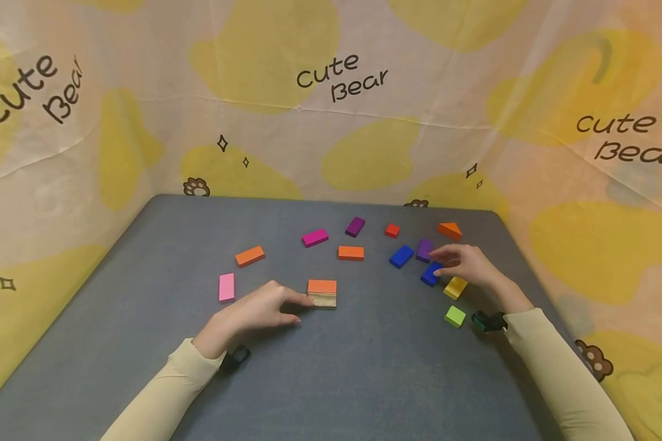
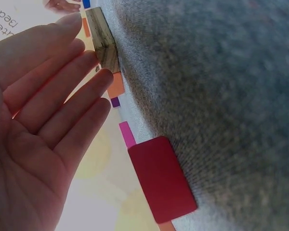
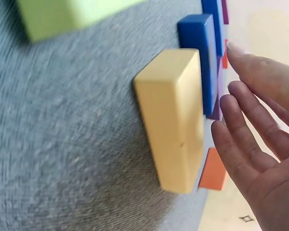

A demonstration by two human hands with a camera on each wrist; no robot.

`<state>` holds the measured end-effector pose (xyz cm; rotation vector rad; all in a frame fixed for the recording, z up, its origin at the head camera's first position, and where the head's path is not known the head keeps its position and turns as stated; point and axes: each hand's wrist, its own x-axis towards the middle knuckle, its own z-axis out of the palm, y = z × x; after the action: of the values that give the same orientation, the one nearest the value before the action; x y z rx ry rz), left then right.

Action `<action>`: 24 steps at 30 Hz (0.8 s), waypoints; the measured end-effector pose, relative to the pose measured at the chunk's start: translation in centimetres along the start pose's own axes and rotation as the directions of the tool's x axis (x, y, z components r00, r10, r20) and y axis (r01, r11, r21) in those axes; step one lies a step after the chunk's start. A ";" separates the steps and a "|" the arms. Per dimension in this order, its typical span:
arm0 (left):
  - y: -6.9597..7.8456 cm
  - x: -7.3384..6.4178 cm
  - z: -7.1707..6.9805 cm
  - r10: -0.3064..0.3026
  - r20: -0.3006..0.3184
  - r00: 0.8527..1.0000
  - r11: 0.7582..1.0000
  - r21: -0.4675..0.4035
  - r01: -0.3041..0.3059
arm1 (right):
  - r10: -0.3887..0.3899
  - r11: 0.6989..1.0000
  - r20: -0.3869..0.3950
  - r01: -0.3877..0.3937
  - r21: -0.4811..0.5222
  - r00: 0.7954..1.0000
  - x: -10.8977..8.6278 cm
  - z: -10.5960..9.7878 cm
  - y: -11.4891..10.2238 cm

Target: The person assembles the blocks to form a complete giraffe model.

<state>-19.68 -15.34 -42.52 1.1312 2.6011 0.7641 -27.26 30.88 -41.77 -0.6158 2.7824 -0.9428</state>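
Note:
My left hand [image 1: 259, 308] is at the left side of an orange block with a bare wood-grain side [image 1: 322, 294], its index fingertip right at the block's edge. In the left wrist view the fingers are nearly straight, with the wood-grain face [image 2: 103, 41] just beyond the tips. My right hand [image 1: 466, 264] hovers around a blue block [image 1: 431, 274], thumb over it and fingertips beside a purple block [image 1: 425, 250]. Below that palm lies a yellow block [image 1: 455, 287]. The right wrist view shows loosely bent fingers [image 3: 253, 139] with nothing between them.
Left of centre lie a pink block [image 1: 227, 288] and an orange block [image 1: 251, 256]. Farther back are magenta [image 1: 315, 237], dark purple [image 1: 355, 226] and red [image 1: 392, 231] blocks, and an orange triangle [image 1: 450, 230]. A green block [image 1: 455, 316] sits near the right wrist. Printed cloth walls surround the grey table.

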 end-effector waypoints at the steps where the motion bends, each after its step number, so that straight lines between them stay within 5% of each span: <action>1: 0.0 0.0 0.0 0.001 0.000 1.000 1.000 0.000 -0.001 | -0.003 1.000 0.001 0.003 0.005 1.000 0.0 0.0 0.2; 24: -0.2 0.1 0.0 0.007 -0.003 1.000 1.000 -0.003 -0.007 | 0.008 0.999 0.153 -0.003 -0.032 0.988 0.8 -0.6 1.8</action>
<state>-19.83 -15.39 -42.67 1.1403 2.5987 0.7723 -28.80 32.21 -42.38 -0.6553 2.6661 -0.8143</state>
